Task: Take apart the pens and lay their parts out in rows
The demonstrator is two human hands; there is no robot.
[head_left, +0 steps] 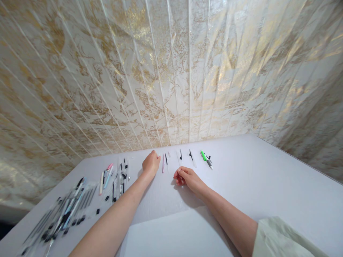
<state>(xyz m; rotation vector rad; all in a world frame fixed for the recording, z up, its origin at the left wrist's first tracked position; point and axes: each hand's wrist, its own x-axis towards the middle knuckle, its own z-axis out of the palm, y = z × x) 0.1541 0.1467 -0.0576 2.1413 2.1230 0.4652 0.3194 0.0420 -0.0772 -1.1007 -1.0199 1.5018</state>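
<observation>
My left hand [151,162] is closed at the far side of the table, just left of a slim pink-purple pen part [163,163]. Whatever its fingers hold, if anything, is hidden. My right hand [187,177] has its fingers curled in and the thumb against them, above the table; I cannot make out anything in it. Beyond it lie a thin dark refill [166,158], a clear pen tube with a black piece [180,155], and another clear tube with a dark refill [191,155]. Farther right rests a green and grey pen [206,159] with small black parts beside it.
A blurred heap of pens, grey tubes and black caps [64,212] covers the table's left side. Near it lie cream, pink and blue pen parts [107,175] and several dark refills [122,175]. A white sheet [171,235] lies in front. Gold-patterned curtain [171,78] hangs behind the table.
</observation>
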